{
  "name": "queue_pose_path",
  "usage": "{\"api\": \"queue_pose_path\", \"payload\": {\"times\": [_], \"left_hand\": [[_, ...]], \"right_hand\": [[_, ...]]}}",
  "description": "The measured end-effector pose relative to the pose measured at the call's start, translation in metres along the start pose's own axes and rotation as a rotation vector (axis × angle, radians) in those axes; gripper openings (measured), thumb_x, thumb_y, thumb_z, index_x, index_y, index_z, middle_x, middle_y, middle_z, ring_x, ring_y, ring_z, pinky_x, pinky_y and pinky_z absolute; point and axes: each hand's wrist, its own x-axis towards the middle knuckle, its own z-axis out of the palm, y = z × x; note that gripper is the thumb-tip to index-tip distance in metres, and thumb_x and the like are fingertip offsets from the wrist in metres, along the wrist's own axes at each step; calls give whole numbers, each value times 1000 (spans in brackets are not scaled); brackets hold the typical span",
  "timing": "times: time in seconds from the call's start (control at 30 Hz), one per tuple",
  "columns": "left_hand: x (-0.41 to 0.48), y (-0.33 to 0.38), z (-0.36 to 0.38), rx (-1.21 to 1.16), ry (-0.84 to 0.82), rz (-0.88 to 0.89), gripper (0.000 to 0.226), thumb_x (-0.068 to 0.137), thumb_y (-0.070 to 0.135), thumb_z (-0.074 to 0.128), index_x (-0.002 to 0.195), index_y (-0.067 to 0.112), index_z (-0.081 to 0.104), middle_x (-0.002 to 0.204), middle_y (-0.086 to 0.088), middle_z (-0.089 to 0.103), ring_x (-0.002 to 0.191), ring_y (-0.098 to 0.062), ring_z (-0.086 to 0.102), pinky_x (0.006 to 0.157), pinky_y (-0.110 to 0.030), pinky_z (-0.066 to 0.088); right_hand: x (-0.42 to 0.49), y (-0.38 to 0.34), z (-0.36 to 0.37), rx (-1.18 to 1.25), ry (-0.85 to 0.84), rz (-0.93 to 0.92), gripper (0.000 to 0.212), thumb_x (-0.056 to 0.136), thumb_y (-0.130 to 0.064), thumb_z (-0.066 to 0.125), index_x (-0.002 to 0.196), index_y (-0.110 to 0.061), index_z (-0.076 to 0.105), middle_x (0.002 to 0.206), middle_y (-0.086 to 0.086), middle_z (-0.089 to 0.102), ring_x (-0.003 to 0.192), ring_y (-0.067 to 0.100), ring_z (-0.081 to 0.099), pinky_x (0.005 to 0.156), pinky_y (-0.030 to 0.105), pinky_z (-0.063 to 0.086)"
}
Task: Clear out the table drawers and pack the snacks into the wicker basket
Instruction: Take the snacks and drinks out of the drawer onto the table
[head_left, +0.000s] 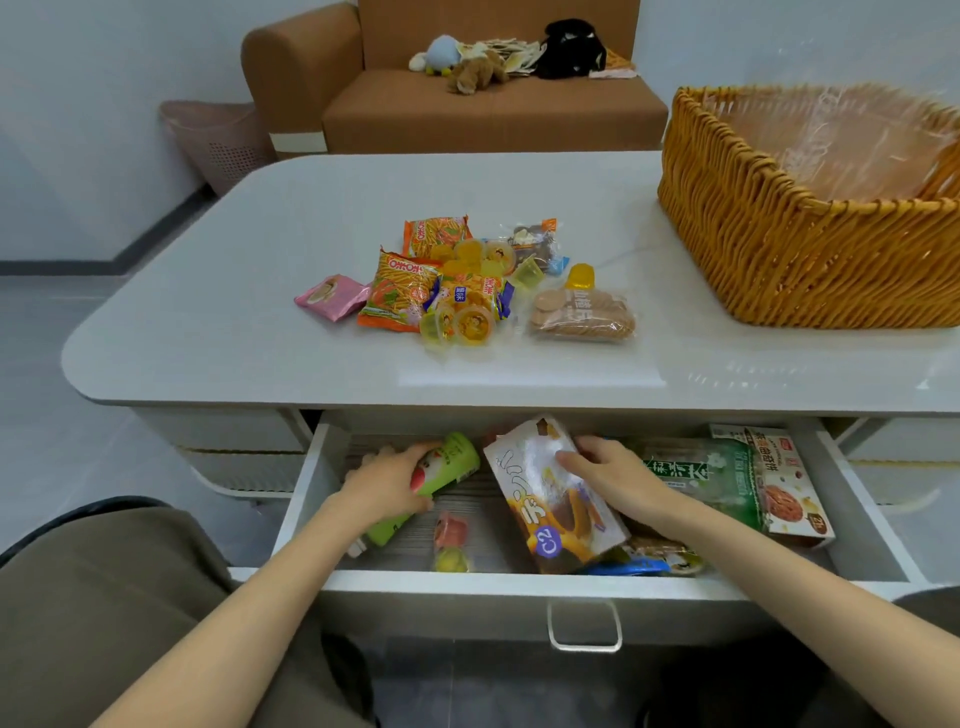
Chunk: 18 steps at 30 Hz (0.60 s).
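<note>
1. Drawer (467, 597): pulled out toward the person from under the near edge of the table (208, 312). Its handle (584, 623) is at the middle of the front.
2. Left hand (387, 486): in the drawer's left part, fingers curled round the middle of a green tube (454, 457).
3. Tube: long axis runs near-left to far-right. The wide end points far-right toward the table edge and the white end is near-left. I cannot tell whether it is lifted off the drawer floor.
4. Right hand (613, 478): at mid-drawer, gripping a box (540, 499), thumb on the top face and fingers behind the far-right edge.
5. Box: long axis runs far-left to near-right, printed face up. The far end is tipped up just under the table edge; the near end lies over a blue packet (639, 566).
6. Between tube and box is a bare strip of drawer floor with two jelly cups (451, 540) at its near end.
7. Drawer, right part: a green pack (711, 478), with a cookie box (784, 493) beside it near the right wall.
8. Tabletop: a pile (457, 286) of small snacks at centre. There is open surface to its left and along the near edge.
9. Basket (769, 249): far right on the table, well apart from the pile, mouth up, cut off by the right frame edge.
10. Beyond the table are a sofa (467, 109) and a pink bin (218, 140).
</note>
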Motion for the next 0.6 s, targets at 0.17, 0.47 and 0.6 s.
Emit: {"api": "queue_pose_path", "payload": {"times": [0.17,0.47,0.6], "left_hand": [[-5,0,2,-3,-68,40,90,81,24,72,151,26,15,138,-6,50,120,-25,52,95,-32,46],[-33,14,-43,169,24,159,64,77,40,73,134,40,44,128,13,55,114,-13,50,88,-33,48],[-58,14,-77,-8,124,231,50,70,47,77,114,44,55,108,22,57,97,-3,52,82,-29,49]], "right_hand": [[-7,-14,-12,-217,-12,-157,23,99,-36,46,114,-24,59,99,-10,68,83,1,66,74,22,57],[-19,-36,-27,-168,-150,-203,37,96,-36,52,133,-37,51,108,-18,66,94,0,67,76,21,57],[-25,-56,-30,52,-106,-251,21,96,-30,52,113,-38,61,93,-14,73,83,3,70,65,15,53]]}}
